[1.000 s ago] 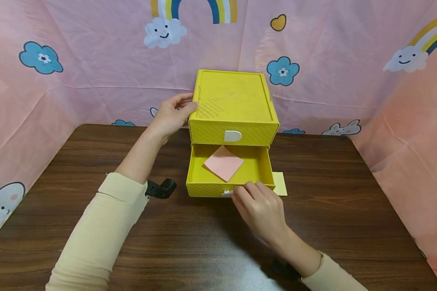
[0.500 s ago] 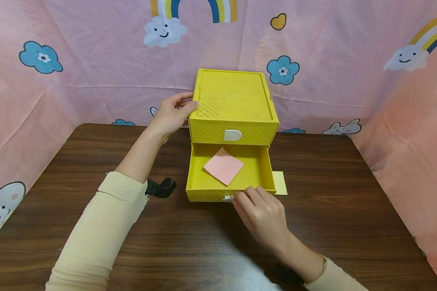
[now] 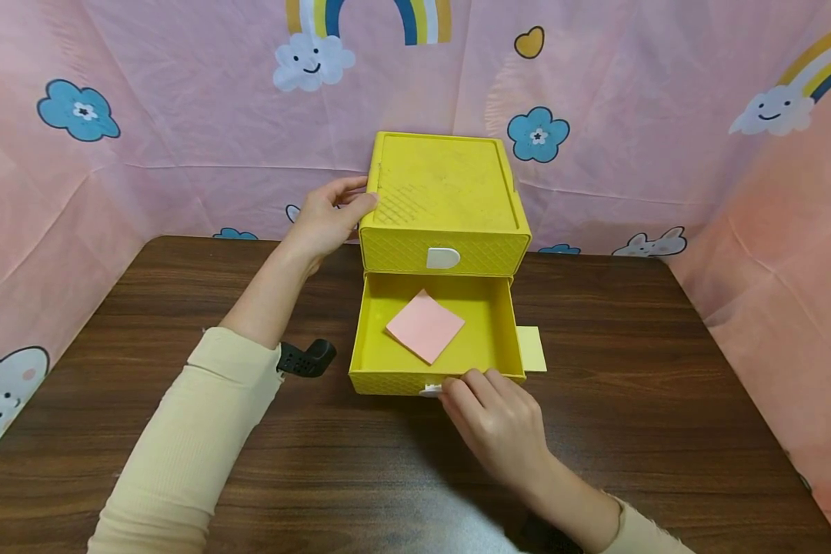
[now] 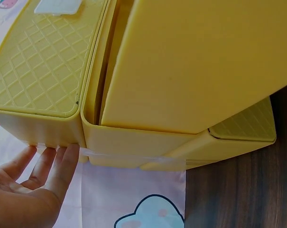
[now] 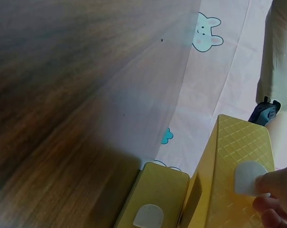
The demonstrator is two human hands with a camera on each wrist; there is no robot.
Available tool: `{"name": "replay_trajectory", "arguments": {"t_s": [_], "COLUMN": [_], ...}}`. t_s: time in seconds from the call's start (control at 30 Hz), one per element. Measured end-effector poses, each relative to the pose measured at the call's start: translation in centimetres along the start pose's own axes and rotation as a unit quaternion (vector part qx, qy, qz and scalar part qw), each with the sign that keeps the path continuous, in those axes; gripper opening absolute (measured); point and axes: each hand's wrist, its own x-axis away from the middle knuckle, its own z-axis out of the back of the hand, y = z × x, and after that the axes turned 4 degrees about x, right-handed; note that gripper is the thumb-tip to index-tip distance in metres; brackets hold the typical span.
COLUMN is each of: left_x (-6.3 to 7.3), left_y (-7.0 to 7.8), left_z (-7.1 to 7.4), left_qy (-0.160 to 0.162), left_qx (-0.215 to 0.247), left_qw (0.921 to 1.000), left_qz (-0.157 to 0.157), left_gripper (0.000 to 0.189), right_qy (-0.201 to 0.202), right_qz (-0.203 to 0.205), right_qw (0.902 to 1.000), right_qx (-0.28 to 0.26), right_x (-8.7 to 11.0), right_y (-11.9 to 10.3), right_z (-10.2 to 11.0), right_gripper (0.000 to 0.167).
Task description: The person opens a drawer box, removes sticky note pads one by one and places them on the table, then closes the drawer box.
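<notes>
A yellow two-drawer box (image 3: 450, 185) stands at the back of the table. Its lower drawer (image 3: 485, 327) is pulled out, and a pink sticky note (image 3: 425, 327) lies inside it. My right hand (image 3: 502, 423) pinches the white drawer handle (image 5: 247, 178) at the drawer's front. On the box's left side rests my left hand (image 3: 325, 219), its thumb by the top edge; the left wrist view has its extended fingers (image 4: 60, 173) against the side wall. The upper drawer is closed, with a white handle (image 3: 443, 258).
A pale yellow sticky note (image 3: 532, 350) lies on the brown wooden table (image 3: 637, 385), right of the drawer and partly hidden by it. Pink patterned cloth (image 3: 215, 138) hangs behind and at both sides. A black wrist strap (image 3: 305, 359) sits at the left cuff.
The lower drawer has come further out towards me with my right hand on its handle. The pink note has moved forward with it. My left hand has stayed in place.
</notes>
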Motion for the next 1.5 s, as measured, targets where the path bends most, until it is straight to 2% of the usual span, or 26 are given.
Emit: {"name": "replay_trajectory", "arguments": {"t_s": [0.57, 1.17, 1.5], "left_x": [0.0, 0.0, 0.0], "left_y": [0.0, 0.1, 0.0], "left_z": [0.0, 0.0, -0.1], "left_qy": [-0.003, -0.002, 0.003], "left_qx": [0.003, 0.006, 0.004], "left_qw": [1.0000, 1.0000, 1.0000], "left_qz": [0.003, -0.001, -0.003], "left_gripper": [0.050, 0.050, 0.050], "right_qy": [0.019, -0.002, 0.004], "right_qz": [0.011, 0.017, 0.025], "right_qw": [0.9998, 0.9998, 0.9997], "right_qx": [0.005, 0.004, 0.000], "right_x": [-0.4, 1.5, 1.4], "right_y": [-1.0, -1.4, -1.7], "right_z": [1.5, 1.2, 1.6], "right_gripper": [0.028, 0.023, 0.025]}}
